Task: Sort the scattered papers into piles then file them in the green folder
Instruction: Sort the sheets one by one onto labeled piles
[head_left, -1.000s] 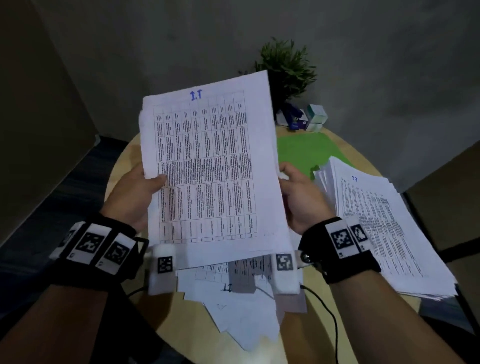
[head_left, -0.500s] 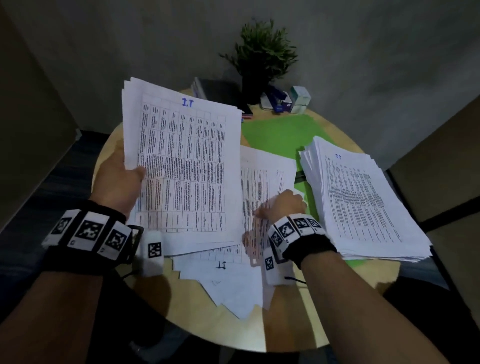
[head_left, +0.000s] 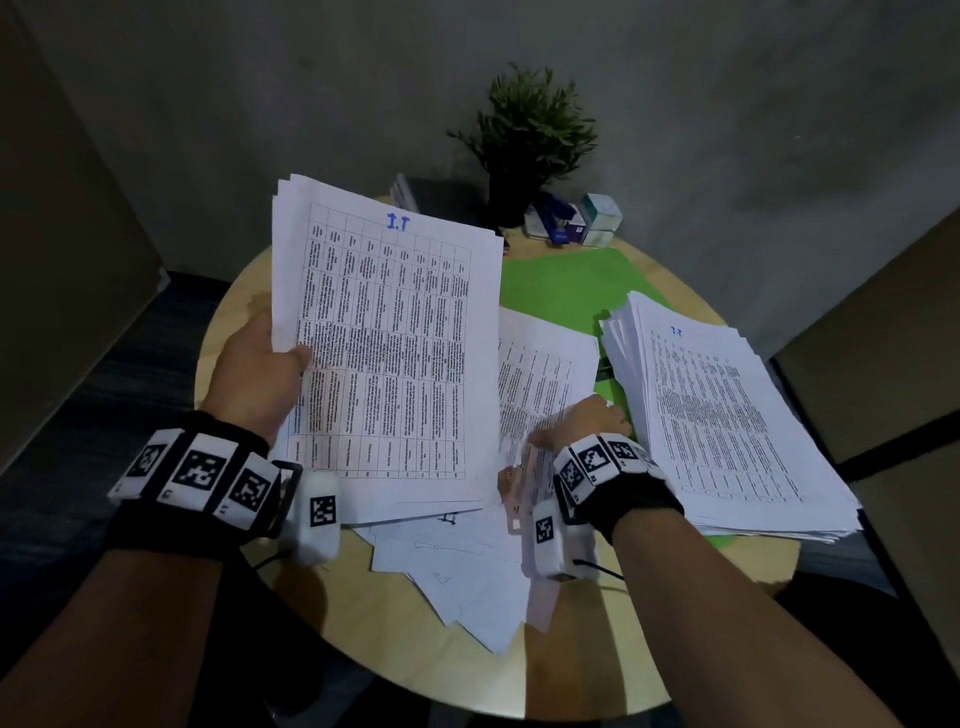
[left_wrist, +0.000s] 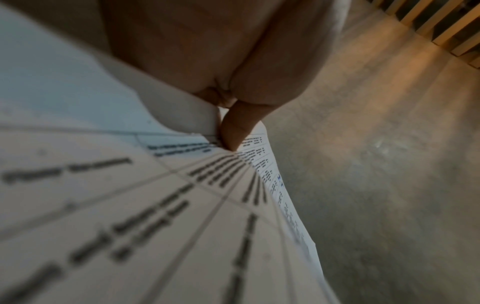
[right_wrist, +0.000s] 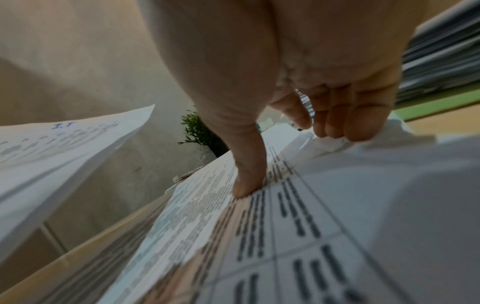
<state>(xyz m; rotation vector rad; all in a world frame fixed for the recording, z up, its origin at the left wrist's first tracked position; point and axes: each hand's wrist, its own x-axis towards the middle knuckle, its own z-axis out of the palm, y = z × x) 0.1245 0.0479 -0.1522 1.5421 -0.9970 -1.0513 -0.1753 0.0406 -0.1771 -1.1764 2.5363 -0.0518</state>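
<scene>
My left hand (head_left: 257, 366) grips the left edge of a stack of printed table sheets (head_left: 384, 353), marked "I.T" in blue and raised over the round table (head_left: 395, 639). In the left wrist view its thumb (left_wrist: 233, 127) presses on the stack (left_wrist: 130, 205). My right hand (head_left: 584, 421) is down on a loose sheet (head_left: 540, 364): the thumb (right_wrist: 246, 176) presses its top and the curled fingers (right_wrist: 337, 123) pinch its crumpled edge. The green folder (head_left: 561, 286) lies open behind. On its right half sits a thick sorted pile (head_left: 717, 415).
Scattered sheets (head_left: 467, 577) lie at the table's front edge, under my wrists. At the back stand a potted plant (head_left: 530, 135), small boxes (head_left: 576, 221) and a dark notebook (head_left: 431, 195). A grey wall rises close behind.
My right hand let go of the raised stack and dropped onto the loose sheet on the table. The left hand now holds the stack alone, shifted left.
</scene>
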